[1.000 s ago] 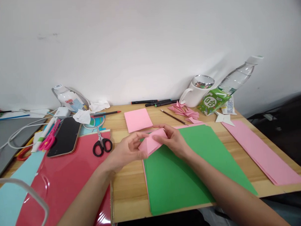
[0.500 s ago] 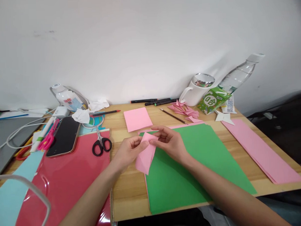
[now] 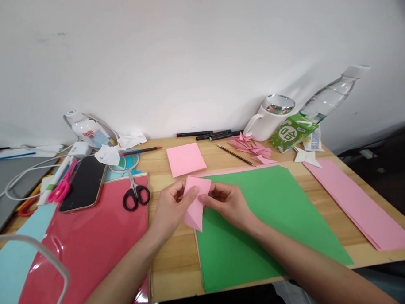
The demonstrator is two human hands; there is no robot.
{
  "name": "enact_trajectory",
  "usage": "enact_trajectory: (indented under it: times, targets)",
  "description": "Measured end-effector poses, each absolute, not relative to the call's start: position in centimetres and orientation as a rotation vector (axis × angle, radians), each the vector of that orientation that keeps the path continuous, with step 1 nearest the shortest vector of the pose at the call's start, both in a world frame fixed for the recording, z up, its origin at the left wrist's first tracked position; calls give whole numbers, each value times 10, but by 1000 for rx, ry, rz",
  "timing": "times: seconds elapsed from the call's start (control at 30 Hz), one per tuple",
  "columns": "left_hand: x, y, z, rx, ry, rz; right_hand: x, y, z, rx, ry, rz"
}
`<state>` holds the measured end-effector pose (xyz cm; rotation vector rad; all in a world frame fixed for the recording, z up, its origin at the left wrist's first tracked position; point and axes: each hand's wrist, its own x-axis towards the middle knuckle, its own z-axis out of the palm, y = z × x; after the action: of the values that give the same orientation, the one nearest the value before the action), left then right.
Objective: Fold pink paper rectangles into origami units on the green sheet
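Observation:
A folded piece of pink paper (image 3: 195, 216) is held between my two hands, above the left edge of a green paper sheet (image 3: 265, 229). My left hand (image 3: 173, 206) pinches its left side, thumb flat on the front face and the fingers behind. On the right side, my right hand (image 3: 228, 203) grips the paper with the thumb in front; its other fingers are curled and partly hidden behind. Just beyond the hands lies a stack of square pink paper (image 3: 186, 159).
Black-handled scissors (image 3: 136, 194) and a phone (image 3: 84, 185) lie left on a red folder (image 3: 93, 244). Folded pink pieces (image 3: 250, 146), a pencil (image 3: 236, 155), a white mug (image 3: 269, 118) and a leaning bottle (image 3: 333, 94) are at the back right. Pink strips (image 3: 360, 204) lie right.
The pink paper has turned a little, so its upper part now faces me as a flatter panel. My left thumb has shifted onto its front. The view has moved slightly.

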<state>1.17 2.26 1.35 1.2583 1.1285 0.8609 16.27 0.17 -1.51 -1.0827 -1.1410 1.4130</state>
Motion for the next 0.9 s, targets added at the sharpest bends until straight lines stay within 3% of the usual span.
enact_trajectory:
  times: [0.33, 0.9]
  targets:
    - [8, 24, 13, 978, 1093, 872, 167, -1, -9, -1114, -1204, 1377]
    - [10, 19, 19, 1025, 1192, 895, 167, -3, -2, -1101, -1072, 1306]
